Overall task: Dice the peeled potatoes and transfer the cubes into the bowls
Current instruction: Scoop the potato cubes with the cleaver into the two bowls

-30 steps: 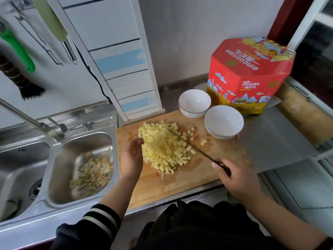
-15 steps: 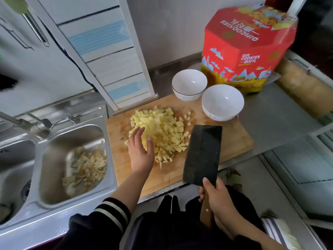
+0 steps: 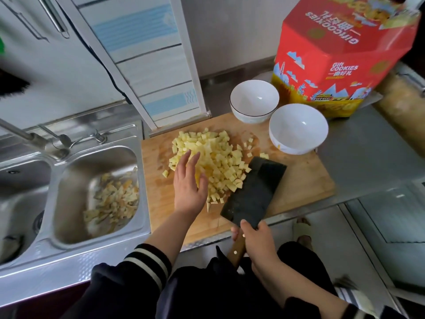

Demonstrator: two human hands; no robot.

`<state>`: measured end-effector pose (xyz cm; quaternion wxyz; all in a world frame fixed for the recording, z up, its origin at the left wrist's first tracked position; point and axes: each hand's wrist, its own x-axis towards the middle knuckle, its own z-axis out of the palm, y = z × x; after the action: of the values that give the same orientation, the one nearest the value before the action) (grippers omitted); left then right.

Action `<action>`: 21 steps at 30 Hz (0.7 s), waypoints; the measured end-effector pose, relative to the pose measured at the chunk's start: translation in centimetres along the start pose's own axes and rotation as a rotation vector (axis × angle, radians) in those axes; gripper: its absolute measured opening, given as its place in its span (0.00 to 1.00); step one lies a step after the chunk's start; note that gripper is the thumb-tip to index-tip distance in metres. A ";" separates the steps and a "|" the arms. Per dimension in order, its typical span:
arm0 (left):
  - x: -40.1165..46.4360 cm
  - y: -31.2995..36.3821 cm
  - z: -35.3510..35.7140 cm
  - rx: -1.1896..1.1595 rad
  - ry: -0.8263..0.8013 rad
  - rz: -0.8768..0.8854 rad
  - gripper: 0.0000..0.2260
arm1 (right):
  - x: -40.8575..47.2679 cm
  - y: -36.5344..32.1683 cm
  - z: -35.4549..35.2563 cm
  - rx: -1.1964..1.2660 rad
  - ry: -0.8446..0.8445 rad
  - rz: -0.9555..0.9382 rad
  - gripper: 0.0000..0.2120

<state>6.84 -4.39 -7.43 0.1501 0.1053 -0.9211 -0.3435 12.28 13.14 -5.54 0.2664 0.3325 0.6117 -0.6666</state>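
The right hand (image 3: 257, 238) grips the cleaver (image 3: 253, 192) by its wooden handle, blade flat against the potato cubes (image 3: 216, 157) heaped on the cutting board (image 3: 299, 180); the left hand (image 3: 187, 183), fingers spread, rests on the heap. Beyond stand 2 white bowls (image 3: 299, 128), both holding nothing, while the sink basin (image 3: 69, 180) on the left holds peelings (image 3: 112, 201).

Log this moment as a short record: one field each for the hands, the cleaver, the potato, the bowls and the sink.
left hand: left hand, fingers straight, at the left side of the potato cubes
right hand: right hand grips the cleaver handle
cleaver: cleaver laid flat, its far edge at the pile's right side
potato: diced, heaped on the cutting board
bowls: far bowl and near bowl, both empty
sink: sink basin holds potato peels
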 end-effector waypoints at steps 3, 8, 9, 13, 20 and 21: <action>0.4 0.3 0.0 -0.037 -0.012 -0.007 0.23 | 0.8 -1.3 1.4 -0.026 -0.062 0.064 0.04; 1.3 1.0 1.1 -0.060 -0.055 0.020 0.23 | 2.8 -2.7 3.4 0.021 -0.122 0.165 0.10; 1.4 1.1 1.4 -0.046 -0.063 0.026 0.24 | 2.8 -3.1 3.6 0.014 -0.142 0.179 0.04; 1.6 1.1 2.5 0.112 -0.129 0.096 0.29 | 3.6 -4.1 4.0 0.007 -0.210 0.203 0.04; 1.1 2.5 1.8 -0.244 0.029 0.006 0.22 | 4.3 -4.6 2.2 -0.036 -0.292 0.209 0.06; 0.9 2.7 1.5 -0.321 0.061 -0.032 0.21 | 4.2 -4.6 2.0 -0.039 -0.297 0.220 0.08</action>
<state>5.22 -1.73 -6.49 0.1873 0.1050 -0.8477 -0.4851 5.89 11.91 -5.74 0.4312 0.2903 0.5384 -0.6633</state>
